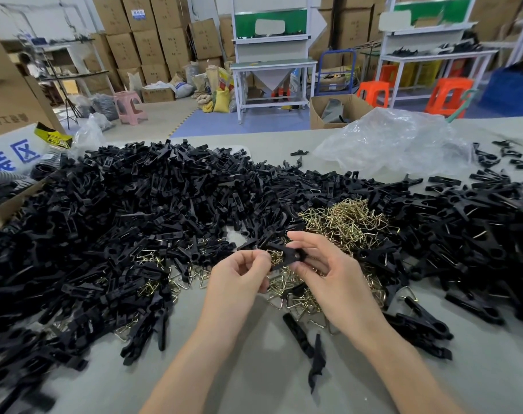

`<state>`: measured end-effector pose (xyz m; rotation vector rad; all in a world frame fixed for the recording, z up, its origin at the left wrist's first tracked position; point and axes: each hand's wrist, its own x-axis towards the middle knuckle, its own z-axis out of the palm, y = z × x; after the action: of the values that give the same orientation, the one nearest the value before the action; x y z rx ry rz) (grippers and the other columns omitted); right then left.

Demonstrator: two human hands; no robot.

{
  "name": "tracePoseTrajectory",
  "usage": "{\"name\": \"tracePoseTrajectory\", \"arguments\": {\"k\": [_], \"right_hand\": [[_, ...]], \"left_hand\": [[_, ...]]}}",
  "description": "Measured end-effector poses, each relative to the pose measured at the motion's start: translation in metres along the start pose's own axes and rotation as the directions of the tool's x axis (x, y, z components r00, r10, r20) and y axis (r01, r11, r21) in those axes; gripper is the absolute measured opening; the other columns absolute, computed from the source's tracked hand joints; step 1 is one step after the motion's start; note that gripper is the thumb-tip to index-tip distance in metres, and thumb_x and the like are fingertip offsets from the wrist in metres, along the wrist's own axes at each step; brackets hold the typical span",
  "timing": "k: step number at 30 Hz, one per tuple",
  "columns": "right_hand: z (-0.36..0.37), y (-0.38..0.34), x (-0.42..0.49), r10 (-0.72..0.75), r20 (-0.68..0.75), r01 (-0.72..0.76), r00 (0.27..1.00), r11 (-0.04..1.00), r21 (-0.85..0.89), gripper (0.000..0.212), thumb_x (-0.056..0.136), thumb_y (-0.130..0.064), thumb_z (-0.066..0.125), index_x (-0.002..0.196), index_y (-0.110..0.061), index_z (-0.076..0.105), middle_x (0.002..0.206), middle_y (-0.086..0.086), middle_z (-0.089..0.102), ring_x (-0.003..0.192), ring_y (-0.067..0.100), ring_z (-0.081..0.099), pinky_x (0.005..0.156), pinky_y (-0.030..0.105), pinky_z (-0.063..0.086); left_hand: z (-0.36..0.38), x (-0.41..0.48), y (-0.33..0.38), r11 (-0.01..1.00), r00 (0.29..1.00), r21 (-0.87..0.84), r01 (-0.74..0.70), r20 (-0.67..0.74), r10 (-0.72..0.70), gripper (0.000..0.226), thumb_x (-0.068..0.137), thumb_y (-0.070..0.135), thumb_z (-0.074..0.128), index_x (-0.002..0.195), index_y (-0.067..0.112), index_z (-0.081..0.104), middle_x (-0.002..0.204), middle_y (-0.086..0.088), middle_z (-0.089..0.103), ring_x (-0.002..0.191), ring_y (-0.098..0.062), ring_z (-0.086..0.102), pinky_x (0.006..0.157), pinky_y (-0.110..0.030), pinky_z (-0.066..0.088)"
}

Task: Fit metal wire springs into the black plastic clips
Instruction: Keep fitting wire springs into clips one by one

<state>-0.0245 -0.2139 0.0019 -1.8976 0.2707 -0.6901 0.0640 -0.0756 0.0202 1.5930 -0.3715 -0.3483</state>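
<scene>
Handling of the black plastic clip [287, 253] is governed by its low weight and its stiff, smooth moulding; it is judged likely to twist or slip if gripped only at the tapered tips. The clip is held just above the table [254, 383], in front of the pile of metal wire springs [346, 222]. It is pinched at its right end between thumb and forefinger of the right hand [326, 273], and at its left end by the curled fingers of the left hand [239, 273]. Whether a spring is already held there cannot be told. The springs are judged thin, elastic and prone to tangling; a single one is best lifted by a bent corner. Loose clips [104, 219] are heaped to the left.
</scene>
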Motion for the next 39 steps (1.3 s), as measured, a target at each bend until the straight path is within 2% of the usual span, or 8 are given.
{"name": "tracePoseTrajectory", "arguments": {"k": [3, 12, 18, 23, 31, 33, 35, 39], "right_hand": [[-0.0001, -0.0003, 0.0002, -0.005, -0.002, 0.005, 1.0, 1.0, -0.014, 0.06, 0.091, -0.002, 0.071, 0.121, -0.053, 0.062, 0.116, -0.03, 0.067, 0.112, -0.01, 0.062, 0.094, 0.005, 0.045], [0.0009, -0.0012, 0.0001, -0.008, -0.019, 0.007, 1.0, 0.999, -0.039, 0.062, 0.09, -0.003, 0.072, 0.12, -0.056, 0.061, 0.115, -0.032, 0.067, 0.11, -0.01, 0.063, 0.094, 0.006, 0.045], [0.0013, -0.0013, -0.0005, -0.027, -0.029, 0.025, 0.999, 0.998, -0.059, 0.063, 0.09, -0.003, 0.073, 0.118, -0.058, 0.061, 0.115, -0.033, 0.066, 0.108, -0.011, 0.063, 0.091, 0.004, 0.045], [0.0012, -0.001, -0.0002, -0.042, -0.042, 0.039, 0.998, 0.996, -0.077, 0.064, 0.089, -0.002, 0.074, 0.119, -0.057, 0.061, 0.115, -0.034, 0.065, 0.107, -0.011, 0.064, 0.091, 0.005, 0.046], [0.0037, -0.0035, 0.0005, -0.056, -0.031, 0.054, 0.998, 0.995, -0.081, 0.064, 0.088, -0.002, 0.076, 0.12, -0.056, 0.061, 0.114, -0.033, 0.066, 0.106, -0.011, 0.063, 0.091, 0.003, 0.044], [0.0038, -0.0027, 0.0005, -0.055, -0.033, 0.052, 0.998, 0.996, -0.07, 0.064, 0.087, -0.001, 0.075, 0.119, -0.056, 0.061, 0.114, -0.033, 0.066, 0.106, -0.01, 0.064, 0.091, 0.004, 0.045], [0.0033, -0.0018, 0.0008, -0.045, -0.034, 0.043, 0.998, 0.998, -0.051, 0.065, 0.087, -0.001, 0.075, 0.117, -0.057, 0.062, 0.113, -0.032, 0.067, 0.106, -0.009, 0.065, 0.092, 0.006, 0.047], [0.0027, -0.0003, 0.0015, -0.023, -0.022, 0.023, 0.999, 1.0, -0.008, 0.064, 0.087, -0.002, 0.075, 0.113, -0.059, 0.063, 0.11, -0.03, 0.069, 0.106, -0.007, 0.066, 0.093, 0.008, 0.048]], "left_hand": [[0.002, -0.0007, 0.001, 0.997, 0.999, -0.07, 0.042, 0.032, -0.04, 0.028, 0.094, 0.026, 0.066, 0.068, 0.032, 0.074, 0.061, 0.006, 0.063, 0.059, -0.007, 0.057, 0.058, -0.019, 0.049], [0.0029, -0.0023, 0.0013, 0.995, 0.998, -0.081, 0.055, -0.021, -0.057, 0.018, 0.092, 0.027, 0.065, 0.077, 0.02, 0.073, 0.062, 0.006, 0.066, 0.057, -0.003, 0.058, 0.053, -0.013, 0.047], [0.0029, -0.0031, 0.002, 0.993, 0.998, -0.101, 0.056, -0.027, -0.059, 0.024, 0.092, 0.028, 0.066, 0.069, 0.031, 0.074, 0.065, 0.005, 0.067, 0.059, -0.003, 0.057, 0.053, -0.013, 0.047], [0.0053, -0.0055, 0.0036, 0.985, 0.994, -0.142, 0.097, -0.027, -0.102, 0.026, 0.092, 0.029, 0.067, 0.067, 0.03, 0.072, 0.064, 0.004, 0.064, 0.051, -0.003, 0.052, 0.045, -0.014, 0.042], [0.0059, -0.006, 0.0021, 0.998, 0.995, -0.048, 0.034, -0.089, -0.038, 0.019, 0.088, 0.027, 0.066, 0.071, 0.022, 0.071, 0.064, 0.008, 0.064, 0.057, -0.004, 0.052, 0.053, -0.011, 0.042], [0.0061, -0.0063, 0.0032, 0.997, 0.997, -0.064, 0.041, -0.069, -0.045, 0.018, 0.09, 0.024, 0.066, 0.074, 0.019, 0.071, 0.064, 0.007, 0.063, 0.056, -0.004, 0.052, 0.051, -0.013, 0.044], [0.0068, -0.0065, 0.0053, 0.984, 0.995, -0.15, 0.092, -0.013, -0.095, 0.019, 0.093, 0.02, 0.064, 0.075, 0.017, 0.071, 0.065, 0.005, 0.063, 0.055, -0.004, 0.054, 0.048, -0.016, 0.046], [0.0056, -0.0038, 0.0079, 0.905, 0.971, -0.358, 0.229, 0.146, -0.187, 0.016, 0.097, 0.016, 0.06, 0.095, 0.005, 0.07, 0.083, -0.005, 0.068, 0.068, -0.011, 0.059, 0.057, -0.024, 0.051]]}}
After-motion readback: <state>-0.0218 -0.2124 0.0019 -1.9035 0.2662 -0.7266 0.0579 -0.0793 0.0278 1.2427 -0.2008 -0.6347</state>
